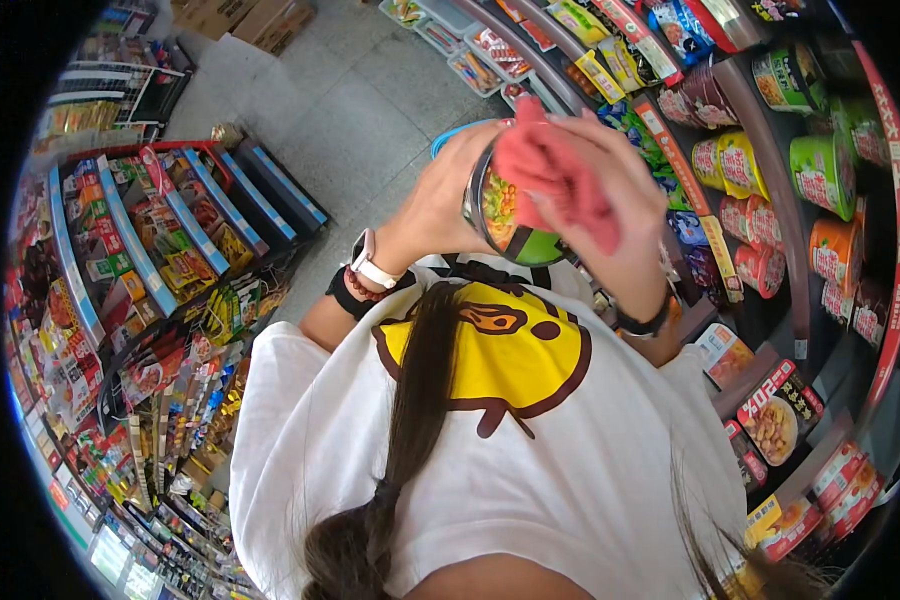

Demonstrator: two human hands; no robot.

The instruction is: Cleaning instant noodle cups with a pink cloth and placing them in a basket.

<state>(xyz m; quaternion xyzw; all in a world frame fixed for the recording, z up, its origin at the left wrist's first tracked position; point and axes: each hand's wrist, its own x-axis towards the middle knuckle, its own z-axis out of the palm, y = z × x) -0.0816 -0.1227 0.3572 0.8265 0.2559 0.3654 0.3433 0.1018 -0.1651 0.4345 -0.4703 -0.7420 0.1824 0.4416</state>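
My left hand (446, 191) grips an instant noodle cup (501, 206), green and black with a food picture, tilted in front of my chest. A red cloth (555, 176) is bunched in my right hand (630, 195) and lies against the cup's top and side, hiding part of it. The right hand is slightly blurred. Behind my left hand, the edge of a blue round object (454, 135) shows; most of it is hidden.
Shelves with noodle cups (823, 176) and packets curve along the right. Clear plastic bins (476, 71) of snacks stand at the top. On the left is a snack shelf (195, 202) with blue edge strips. Cardboard boxes (274, 26) lie on the tiled floor (345, 112).
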